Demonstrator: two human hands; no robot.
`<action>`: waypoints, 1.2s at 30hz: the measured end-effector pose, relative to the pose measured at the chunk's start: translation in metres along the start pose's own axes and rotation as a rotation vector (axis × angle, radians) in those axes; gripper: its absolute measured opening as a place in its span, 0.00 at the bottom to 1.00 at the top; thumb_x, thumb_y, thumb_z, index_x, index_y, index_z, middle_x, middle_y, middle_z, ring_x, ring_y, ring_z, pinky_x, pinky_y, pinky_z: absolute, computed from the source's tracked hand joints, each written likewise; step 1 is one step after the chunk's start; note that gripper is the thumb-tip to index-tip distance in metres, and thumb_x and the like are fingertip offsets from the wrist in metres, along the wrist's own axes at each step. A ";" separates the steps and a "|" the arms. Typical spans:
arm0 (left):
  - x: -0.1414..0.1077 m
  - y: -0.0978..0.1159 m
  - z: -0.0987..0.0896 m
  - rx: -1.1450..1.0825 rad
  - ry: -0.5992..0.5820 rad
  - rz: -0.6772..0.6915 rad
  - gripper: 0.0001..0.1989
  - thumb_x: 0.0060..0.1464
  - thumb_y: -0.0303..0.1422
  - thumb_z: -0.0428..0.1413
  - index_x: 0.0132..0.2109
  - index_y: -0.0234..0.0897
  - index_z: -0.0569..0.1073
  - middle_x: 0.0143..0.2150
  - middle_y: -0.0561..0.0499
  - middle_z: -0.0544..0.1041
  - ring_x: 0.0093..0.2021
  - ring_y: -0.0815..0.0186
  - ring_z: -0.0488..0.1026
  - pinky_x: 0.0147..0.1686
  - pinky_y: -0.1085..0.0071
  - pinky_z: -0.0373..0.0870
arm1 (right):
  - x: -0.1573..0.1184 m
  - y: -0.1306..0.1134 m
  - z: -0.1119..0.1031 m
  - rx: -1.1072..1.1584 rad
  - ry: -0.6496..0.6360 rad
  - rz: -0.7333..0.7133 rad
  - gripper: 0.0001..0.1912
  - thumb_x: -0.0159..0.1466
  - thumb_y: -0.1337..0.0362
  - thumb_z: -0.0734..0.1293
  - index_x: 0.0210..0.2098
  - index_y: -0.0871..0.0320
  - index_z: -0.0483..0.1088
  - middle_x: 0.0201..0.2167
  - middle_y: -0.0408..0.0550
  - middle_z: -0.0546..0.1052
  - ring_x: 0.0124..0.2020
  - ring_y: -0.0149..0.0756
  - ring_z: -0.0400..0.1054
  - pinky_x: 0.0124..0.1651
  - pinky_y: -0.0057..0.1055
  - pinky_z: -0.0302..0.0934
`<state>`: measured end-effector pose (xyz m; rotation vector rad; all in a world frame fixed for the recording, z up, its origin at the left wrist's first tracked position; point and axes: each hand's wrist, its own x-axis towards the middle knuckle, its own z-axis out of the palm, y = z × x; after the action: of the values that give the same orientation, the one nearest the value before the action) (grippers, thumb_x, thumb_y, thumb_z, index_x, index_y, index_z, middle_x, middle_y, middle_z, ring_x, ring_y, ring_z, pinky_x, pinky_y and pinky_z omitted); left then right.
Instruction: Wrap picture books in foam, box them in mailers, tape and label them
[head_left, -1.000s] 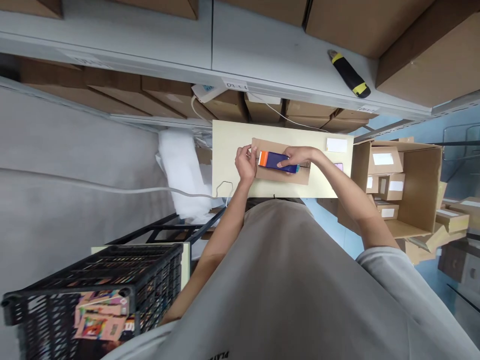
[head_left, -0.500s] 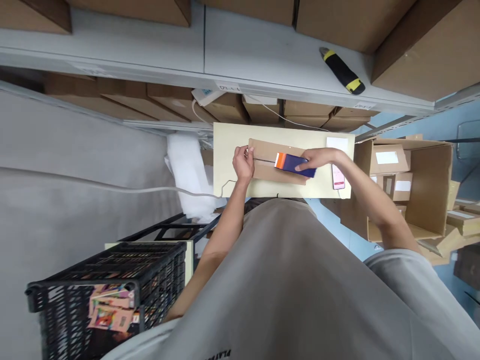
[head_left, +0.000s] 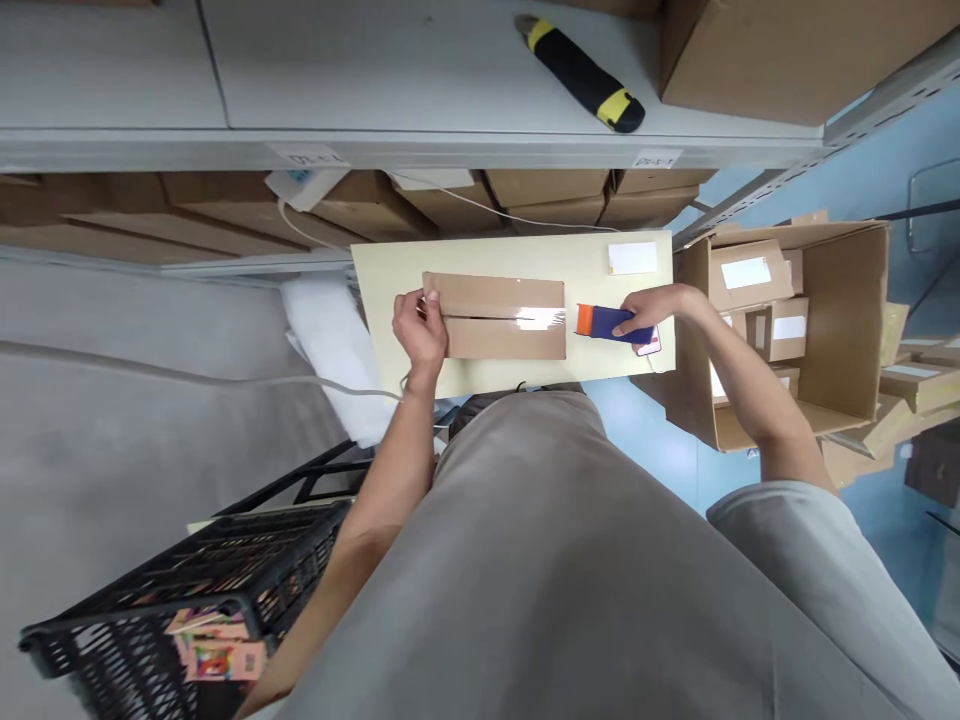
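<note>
A flat cardboard box [head_left: 487, 340] lies on the cream tabletop with its seam facing up. Shiny clear tape [head_left: 536, 318] covers the right part of that seam; toward the left the gap between the flaps shows dark. My left hand [head_left: 420, 325] grips the box's left end, thumb on top. Off to the right, apart from the box, my right hand [head_left: 649, 308] is closed around a dark blue tape dispenser [head_left: 604, 323] whose orange end points left at the box. Beneath that hand a phone [head_left: 651, 343] is partly hidden.
A white label stack [head_left: 632, 258] lies at the tabletop's [head_left: 390, 270] back right. A large open carton [head_left: 844, 330] with smaller boxes stands right. Above is a shelf with a black-and-yellow utility knife [head_left: 585, 75]. A black crate [head_left: 300, 570] sits lower left, below white wrap [head_left: 330, 350].
My right hand has drawn the tape dispenser rightward off the box, and a taped stretch of seam now shows. My left hand stays at the box's left end. The view has shifted.
</note>
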<state>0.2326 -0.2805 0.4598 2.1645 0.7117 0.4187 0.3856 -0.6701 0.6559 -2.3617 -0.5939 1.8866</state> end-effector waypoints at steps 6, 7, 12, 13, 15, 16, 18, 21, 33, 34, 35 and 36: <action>0.001 0.003 -0.002 0.061 0.005 0.011 0.13 0.74 0.41 0.57 0.49 0.36 0.79 0.42 0.47 0.73 0.41 0.58 0.73 0.56 0.59 0.74 | 0.016 -0.001 0.004 0.024 -0.009 0.012 0.31 0.69 0.36 0.75 0.46 0.62 0.83 0.40 0.59 0.90 0.46 0.52 0.84 0.46 0.37 0.71; 0.001 0.004 -0.002 0.074 0.002 0.015 0.12 0.74 0.40 0.56 0.49 0.36 0.79 0.43 0.47 0.73 0.41 0.59 0.73 0.56 0.59 0.74 | 0.017 -0.002 0.004 0.021 -0.007 0.014 0.30 0.70 0.38 0.75 0.47 0.62 0.83 0.40 0.59 0.90 0.46 0.52 0.84 0.46 0.37 0.71; 0.000 0.009 -0.005 0.114 -0.013 0.017 0.10 0.74 0.38 0.56 0.48 0.36 0.78 0.43 0.46 0.73 0.43 0.57 0.73 0.57 0.58 0.73 | 0.014 0.004 0.004 0.003 -0.015 -0.015 0.31 0.70 0.37 0.75 0.48 0.62 0.83 0.39 0.58 0.90 0.44 0.50 0.84 0.46 0.37 0.70; 0.000 0.010 -0.005 0.115 -0.016 0.015 0.10 0.74 0.37 0.56 0.48 0.36 0.78 0.43 0.46 0.73 0.43 0.57 0.73 0.57 0.58 0.73 | 0.010 0.008 0.004 0.004 -0.016 -0.041 0.32 0.69 0.36 0.75 0.48 0.62 0.83 0.40 0.57 0.90 0.43 0.50 0.83 0.46 0.37 0.70; -0.001 0.013 -0.004 0.114 -0.022 0.008 0.10 0.74 0.37 0.56 0.49 0.36 0.79 0.44 0.45 0.74 0.44 0.57 0.73 0.58 0.58 0.73 | 0.000 0.017 0.004 0.008 -0.019 -0.095 0.32 0.69 0.35 0.74 0.48 0.62 0.82 0.41 0.57 0.89 0.42 0.48 0.82 0.45 0.35 0.69; -0.002 0.013 -0.003 0.112 -0.025 0.005 0.11 0.74 0.37 0.56 0.49 0.36 0.79 0.44 0.45 0.74 0.45 0.57 0.74 0.58 0.58 0.73 | -0.004 0.021 0.004 0.004 -0.021 -0.113 0.31 0.70 0.37 0.74 0.48 0.62 0.82 0.42 0.56 0.89 0.42 0.47 0.82 0.44 0.35 0.68; -0.003 0.015 -0.001 0.110 -0.032 0.005 0.11 0.74 0.38 0.56 0.50 0.36 0.79 0.45 0.45 0.74 0.46 0.56 0.74 0.59 0.58 0.73 | -0.010 0.025 0.004 -0.020 -0.022 -0.117 0.26 0.73 0.42 0.73 0.48 0.62 0.82 0.42 0.56 0.89 0.41 0.46 0.81 0.44 0.34 0.67; -0.005 0.016 0.001 0.113 -0.041 0.006 0.13 0.75 0.40 0.55 0.51 0.36 0.79 0.46 0.43 0.75 0.47 0.55 0.75 0.60 0.57 0.73 | -0.008 0.021 0.003 -0.106 0.006 -0.055 0.22 0.75 0.47 0.71 0.49 0.62 0.82 0.41 0.55 0.89 0.41 0.45 0.80 0.41 0.34 0.65; -0.008 0.018 0.003 -0.008 -0.025 -0.034 0.12 0.72 0.42 0.58 0.48 0.38 0.79 0.45 0.45 0.74 0.46 0.54 0.76 0.62 0.56 0.73 | 0.036 -0.019 0.053 -0.223 0.292 0.401 0.18 0.68 0.58 0.76 0.54 0.61 0.83 0.48 0.71 0.87 0.59 0.69 0.80 0.58 0.53 0.69; -0.008 0.020 0.002 -0.017 -0.021 -0.044 0.11 0.72 0.41 0.58 0.48 0.39 0.80 0.44 0.45 0.74 0.46 0.54 0.76 0.63 0.56 0.73 | 0.035 -0.020 0.058 -0.210 0.292 0.412 0.18 0.70 0.58 0.75 0.55 0.60 0.82 0.50 0.71 0.87 0.59 0.68 0.81 0.59 0.52 0.70; -0.009 0.023 0.000 -0.024 -0.011 -0.051 0.11 0.71 0.41 0.59 0.49 0.39 0.80 0.44 0.45 0.75 0.47 0.54 0.76 0.63 0.56 0.73 | 0.031 -0.021 0.061 -0.206 0.292 0.405 0.17 0.72 0.57 0.73 0.56 0.59 0.82 0.53 0.71 0.87 0.59 0.66 0.81 0.59 0.51 0.70; -0.010 0.027 -0.002 -0.032 0.006 -0.053 0.11 0.70 0.40 0.60 0.51 0.39 0.81 0.45 0.44 0.76 0.48 0.53 0.77 0.64 0.55 0.73 | 0.026 -0.024 0.063 -0.209 0.314 0.396 0.17 0.74 0.56 0.71 0.58 0.58 0.81 0.56 0.71 0.86 0.60 0.65 0.81 0.60 0.49 0.71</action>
<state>0.2329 -0.2999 0.4814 2.1103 0.7593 0.4062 0.3242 -0.6515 0.6225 -3.0192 -0.3257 1.5772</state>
